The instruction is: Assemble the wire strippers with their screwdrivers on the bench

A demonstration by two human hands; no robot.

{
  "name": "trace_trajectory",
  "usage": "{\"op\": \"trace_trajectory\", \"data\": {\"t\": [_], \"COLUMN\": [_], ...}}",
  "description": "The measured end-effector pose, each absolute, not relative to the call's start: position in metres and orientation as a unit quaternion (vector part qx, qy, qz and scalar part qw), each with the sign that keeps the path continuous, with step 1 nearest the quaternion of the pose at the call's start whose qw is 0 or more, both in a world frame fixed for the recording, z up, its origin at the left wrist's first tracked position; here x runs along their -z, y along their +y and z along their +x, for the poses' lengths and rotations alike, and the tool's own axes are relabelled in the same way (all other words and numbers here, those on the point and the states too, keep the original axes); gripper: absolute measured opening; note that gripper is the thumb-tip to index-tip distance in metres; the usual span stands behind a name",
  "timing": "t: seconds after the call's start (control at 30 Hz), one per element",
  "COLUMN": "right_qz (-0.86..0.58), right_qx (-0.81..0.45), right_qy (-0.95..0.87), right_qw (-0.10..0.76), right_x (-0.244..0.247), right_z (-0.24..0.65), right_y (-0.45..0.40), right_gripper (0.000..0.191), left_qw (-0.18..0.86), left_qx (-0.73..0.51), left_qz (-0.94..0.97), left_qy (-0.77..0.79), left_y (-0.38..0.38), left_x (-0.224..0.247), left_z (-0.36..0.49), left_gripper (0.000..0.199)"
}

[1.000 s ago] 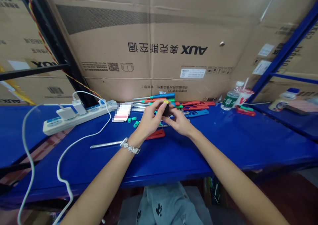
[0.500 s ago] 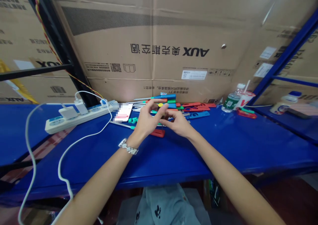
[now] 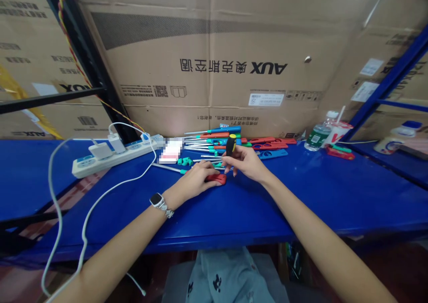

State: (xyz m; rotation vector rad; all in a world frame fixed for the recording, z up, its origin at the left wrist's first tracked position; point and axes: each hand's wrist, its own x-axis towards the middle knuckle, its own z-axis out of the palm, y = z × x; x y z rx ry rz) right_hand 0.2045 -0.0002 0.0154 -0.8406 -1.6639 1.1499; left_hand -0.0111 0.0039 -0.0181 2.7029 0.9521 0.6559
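Note:
My left hand lies closed over the red handle of a long-necked lighter on the blue table. The lighter's thin metal tube and green collar come out to the left of that hand. In my right hand is a screwdriver with a black and yellow handle, held upright just right of the lighter's red end. Its tip is too small to make out, so I cannot tell whether it touches the handle. Behind both hands lies a pile of similar lighters with blue, red and green parts.
Small green parts lie near a partly blurred phone. Red handle shells and a blue one lie right of the pile. A power strip with white cables is left; a water bottle and cup stand right.
My left hand has come down from beside the screwdriver onto the red lighter handle. My right hand now holds the screwdriver alone, upright. The view has shifted slightly.

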Motion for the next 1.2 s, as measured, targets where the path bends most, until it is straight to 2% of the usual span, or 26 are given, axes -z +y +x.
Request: {"op": "trace_trajectory", "data": {"t": [0.27, 0.4, 0.6, 0.77, 0.9, 1.07, 1.2], "right_qz": [-0.372, -0.361, -0.336, -0.357, -0.383, -0.396, -0.398], "right_qx": [-0.383, -0.408, -0.445, -0.411, -0.371, -0.379, -0.351], "right_qy": [-0.684, -0.694, -0.707, -0.692, -0.67, -0.646, -0.626], "right_qw": [0.497, 0.471, 0.435, 0.474, 0.516, 0.531, 0.572], "right_x": [-0.008, -0.008, -0.015, -0.01, 0.0, 0.002, -0.009], "right_z": [0.187, 0.189, 0.199, 0.196, 0.192, 0.186, 0.19], "right_y": [-0.004, -0.009, -0.01, -0.005, -0.006, -0.008, -0.011], "right_gripper": [0.041, 0.036, 0.042, 0.038, 0.044, 0.05, 0.044], "left_qw": [0.15, 0.155, 0.139, 0.146, 0.141, 0.138, 0.125], "left_qx": [-0.266, -0.268, -0.275, -0.28, -0.274, -0.27, -0.265], "left_qz": [0.895, 0.892, 0.889, 0.884, 0.883, 0.886, 0.89], "left_qy": [0.324, 0.328, 0.34, 0.345, 0.353, 0.35, 0.35], "left_y": [0.003, 0.001, 0.0, 0.0, 0.0, -0.002, -0.004], "left_x": [0.027, 0.029, 0.031, 0.032, 0.034, 0.033, 0.031], "left_z": [-0.011, -0.009, -0.008, -0.008, -0.007, -0.007, -0.006], "left_gripper": [0.031, 0.029, 0.028, 0.031, 0.03, 0.031, 0.031]}}
